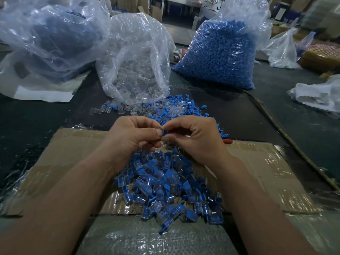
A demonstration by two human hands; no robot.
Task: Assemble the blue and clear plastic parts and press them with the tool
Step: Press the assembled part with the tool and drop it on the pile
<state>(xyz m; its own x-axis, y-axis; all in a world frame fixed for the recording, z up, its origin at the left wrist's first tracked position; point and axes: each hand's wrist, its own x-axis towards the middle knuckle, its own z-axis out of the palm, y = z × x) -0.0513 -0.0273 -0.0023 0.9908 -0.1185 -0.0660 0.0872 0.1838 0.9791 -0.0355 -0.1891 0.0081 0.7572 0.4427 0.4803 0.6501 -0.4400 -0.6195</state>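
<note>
Both hands are up over the cardboard [73, 150], fingertips meeting. Left hand [134, 140] and right hand [195, 138] each pinch the same small blue part [163, 133], thumb against forefinger. Pile of joined pieces [165, 184] sits right below my hands. Loose parts [165, 109] lie just beyond, at the mouth of the clear bag [136, 70].

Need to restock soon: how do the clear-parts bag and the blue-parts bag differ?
The clear-parts bag holds transparent pieces; the blue-parts bag holds blue ones. The clear-parts bag sags with its mouth open, pieces spilling onto the table; the blue-parts bag stands upright and packed. Both are see-through plastic bags on the same dark table.
</note>
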